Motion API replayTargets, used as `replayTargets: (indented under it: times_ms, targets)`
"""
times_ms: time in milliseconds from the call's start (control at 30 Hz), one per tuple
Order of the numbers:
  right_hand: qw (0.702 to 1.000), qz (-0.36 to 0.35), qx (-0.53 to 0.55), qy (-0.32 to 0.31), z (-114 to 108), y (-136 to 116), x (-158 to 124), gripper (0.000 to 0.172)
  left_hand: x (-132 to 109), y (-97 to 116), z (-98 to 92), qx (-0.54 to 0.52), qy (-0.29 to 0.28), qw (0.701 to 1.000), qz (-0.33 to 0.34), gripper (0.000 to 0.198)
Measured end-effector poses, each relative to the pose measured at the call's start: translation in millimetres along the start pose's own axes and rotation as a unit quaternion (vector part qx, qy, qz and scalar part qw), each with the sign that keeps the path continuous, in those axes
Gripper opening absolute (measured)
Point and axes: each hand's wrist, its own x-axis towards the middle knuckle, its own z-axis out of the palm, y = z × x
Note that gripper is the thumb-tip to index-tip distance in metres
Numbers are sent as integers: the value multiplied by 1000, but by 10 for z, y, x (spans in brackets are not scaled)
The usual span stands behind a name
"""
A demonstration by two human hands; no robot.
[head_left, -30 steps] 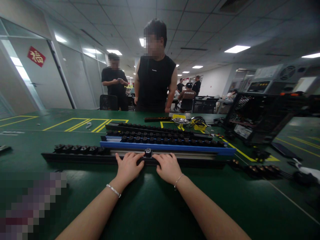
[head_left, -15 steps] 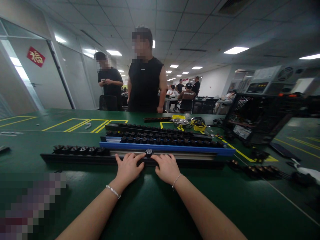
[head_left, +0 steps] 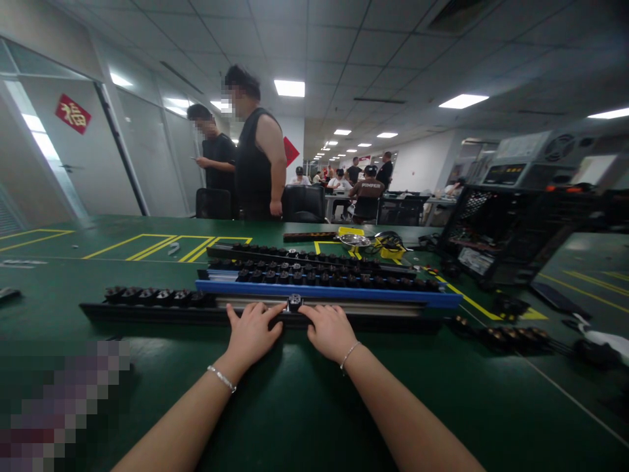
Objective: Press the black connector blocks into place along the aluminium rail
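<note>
A long black rail [head_left: 157, 313] lies across the green table, with several black modules [head_left: 164, 295] lined up in its left part. One single black module [head_left: 295, 301] sits in the rail's pale channel near the middle. My left hand [head_left: 253, 333] rests on the rail with fingers spread, its index fingertip just left of that module. On the other side my right hand [head_left: 330, 330] lies on the rail, index fingertip at the module's right side, fingers apart. Behind stands a blue rail [head_left: 319, 290] with rows of black modules.
An open computer case [head_left: 506, 229] stands at the right rear. Black parts with brass-coloured tops [head_left: 515, 337] lie right of the rail. A metal dish [head_left: 354, 240] and cables are at the back. Two people [head_left: 260, 157] stand beyond the table.
The single module and my right index fingertip have shifted very slightly right. The nearer standing person has moved left and turned.
</note>
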Motion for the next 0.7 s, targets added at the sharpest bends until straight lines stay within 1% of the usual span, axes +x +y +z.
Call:
replayTargets:
  times_ms: [200, 467, 700]
  targets:
    - [1000, -1, 5, -10, -23, 31, 4, 43, 7, -3, 3, 3, -8, 1000, -6, 41]
    - [1000, 3, 14, -1, -52, 79, -24, 41, 10, -3, 2, 15, -13, 1000, -6, 41]
    - [999, 20, 25, -36, -137, 130, -36, 41, 13, -12, 4, 3, -14, 1000, -6, 41]
